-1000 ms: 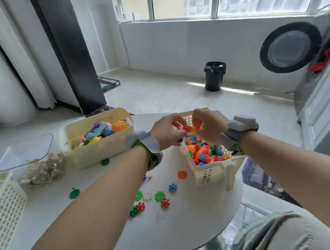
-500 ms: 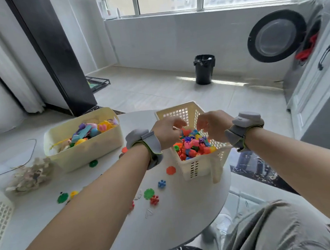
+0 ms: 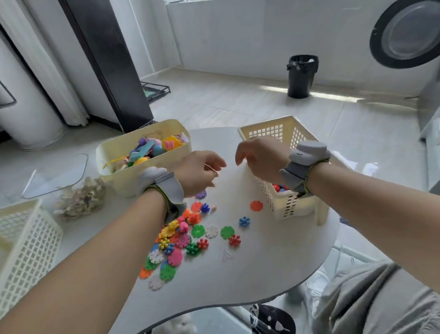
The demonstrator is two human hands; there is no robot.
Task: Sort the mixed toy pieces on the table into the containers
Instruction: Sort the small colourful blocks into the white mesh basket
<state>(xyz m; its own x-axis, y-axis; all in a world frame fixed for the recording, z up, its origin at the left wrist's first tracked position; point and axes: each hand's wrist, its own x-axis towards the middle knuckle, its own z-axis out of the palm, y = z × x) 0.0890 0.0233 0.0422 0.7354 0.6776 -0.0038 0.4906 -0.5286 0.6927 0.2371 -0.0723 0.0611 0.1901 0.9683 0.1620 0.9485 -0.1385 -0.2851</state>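
Observation:
Several coloured snowflake and flower pieces [image 3: 182, 239] lie scattered on the white table [image 3: 249, 276], under and right of my left wrist. A cream mesh basket [image 3: 269, 130] at the right holds small coloured pieces, mostly hidden behind my right wrist. A solid cream tub [image 3: 145, 178] at the back left holds larger pastel toys. My left hand [image 3: 200, 172] hovers over the table between tub and basket, fingers loosely curled, nothing seen in it. My right hand [image 3: 261, 160] hangs at the basket's left rim, fingers relaxed and holding nothing.
An empty mesh basket [image 3: 20, 237] stands at the left table edge. A heap of beige pieces [image 3: 80, 197] and a clear lid [image 3: 54, 176] lie behind it. A lone orange disc [image 3: 256, 205] lies beside the right basket. A black bin [image 3: 302, 75] stands on the floor.
Both hands were pinching a red piece over the right basket; they have let go and drawn left and out of it. My view has tilted down, showing more loose pieces.

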